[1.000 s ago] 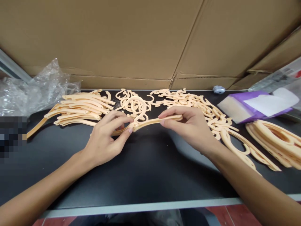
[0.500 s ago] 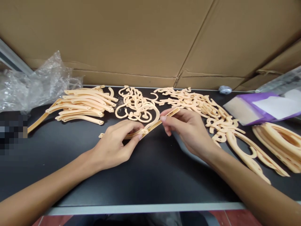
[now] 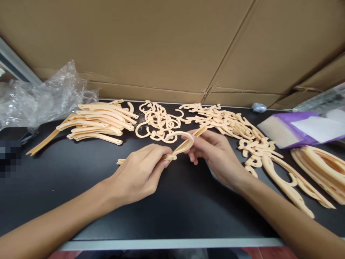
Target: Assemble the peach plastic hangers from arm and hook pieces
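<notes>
A cream plastic hanger [image 3: 184, 146] with a curved hook is held between both hands above the black tabletop. My left hand [image 3: 141, 169] is closed round one arm and the middle joint, thumb pressed near the base of the hook. At the other arm, my right hand [image 3: 219, 153] pinches between thumb and fingers, with the tip sticking out above. The hook curls over toward my right fingertips. Behind the hands lie a pile of loose hooks [image 3: 159, 122] and, to its left, a stack of loose hanger arms [image 3: 99, 124].
Small curved pieces [image 3: 226, 120] are heaped at the back right. Beside them lie hangers with hooks [image 3: 287, 187] and a stack of bundled hangers [image 3: 318, 174]. A purple packet [image 3: 296, 126] sits behind. Clear plastic wrap [image 3: 54, 97] is at left; cardboard [image 3: 134, 46] stands along the back.
The hook has swung down and toward the right hand, now lying across the hanger arm. Both hands keep their holds; the whole view has shifted slightly.
</notes>
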A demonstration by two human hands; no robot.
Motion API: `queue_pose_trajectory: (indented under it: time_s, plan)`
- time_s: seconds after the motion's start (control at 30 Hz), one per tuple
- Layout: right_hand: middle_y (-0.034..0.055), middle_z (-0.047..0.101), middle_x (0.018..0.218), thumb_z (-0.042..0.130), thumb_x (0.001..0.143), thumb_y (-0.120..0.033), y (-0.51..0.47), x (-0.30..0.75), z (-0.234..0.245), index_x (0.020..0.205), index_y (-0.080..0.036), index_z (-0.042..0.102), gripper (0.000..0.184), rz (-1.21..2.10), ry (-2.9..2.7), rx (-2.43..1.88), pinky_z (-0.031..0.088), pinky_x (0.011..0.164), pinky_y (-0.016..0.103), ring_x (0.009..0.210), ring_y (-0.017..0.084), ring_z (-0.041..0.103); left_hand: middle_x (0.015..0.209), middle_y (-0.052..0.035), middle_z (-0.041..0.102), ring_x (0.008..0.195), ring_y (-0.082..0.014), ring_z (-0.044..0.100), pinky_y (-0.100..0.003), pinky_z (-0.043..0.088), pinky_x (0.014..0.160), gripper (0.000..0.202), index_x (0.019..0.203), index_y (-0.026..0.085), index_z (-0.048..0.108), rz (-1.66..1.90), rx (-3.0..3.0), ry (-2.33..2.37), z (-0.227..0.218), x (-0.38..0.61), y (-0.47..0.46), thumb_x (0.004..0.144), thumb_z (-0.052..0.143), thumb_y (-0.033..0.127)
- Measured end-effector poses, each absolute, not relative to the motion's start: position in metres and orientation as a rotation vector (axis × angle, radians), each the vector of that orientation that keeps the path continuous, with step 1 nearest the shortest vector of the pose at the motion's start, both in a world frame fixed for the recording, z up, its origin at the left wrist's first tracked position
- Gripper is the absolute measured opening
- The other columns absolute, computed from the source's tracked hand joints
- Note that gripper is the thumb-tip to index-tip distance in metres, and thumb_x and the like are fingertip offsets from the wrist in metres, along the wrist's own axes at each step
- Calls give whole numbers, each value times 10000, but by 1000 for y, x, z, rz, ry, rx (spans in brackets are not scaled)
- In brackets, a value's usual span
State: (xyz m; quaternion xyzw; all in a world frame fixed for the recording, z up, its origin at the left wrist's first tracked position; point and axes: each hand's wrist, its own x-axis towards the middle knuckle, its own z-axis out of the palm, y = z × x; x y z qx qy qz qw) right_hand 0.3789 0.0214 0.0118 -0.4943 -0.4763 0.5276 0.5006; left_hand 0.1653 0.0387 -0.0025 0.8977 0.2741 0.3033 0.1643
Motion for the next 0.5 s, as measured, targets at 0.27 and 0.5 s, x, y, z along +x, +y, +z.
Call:
queue_pose_trajectory:
  time_s: [0.27, 0.5]
  plan:
    - [-52, 566, 625, 824, 659, -276, 18, 371, 13, 730, -169, 587, 269, 1243, -1363, -1190, 399, 493, 205, 533, 70, 481, 845, 5, 627, 748, -107, 601, -223, 472, 710, 89, 1031, 172, 573, 828, 2493, 764, -4, 165, 39, 975, 511, 143]
    - [-53, 564, 615, 715, 717, -165, 16, 373, 15, 773, -143, 649, 89, 1309, -1473, -1177, 384, 517, 198, 544, 62, 460, 943, -5, 662, 815, -108, 643, -221, 500, 762, 110, 1052, 179, 581, 854, 2460, 786, -5, 166, 41, 960, 530, 146]
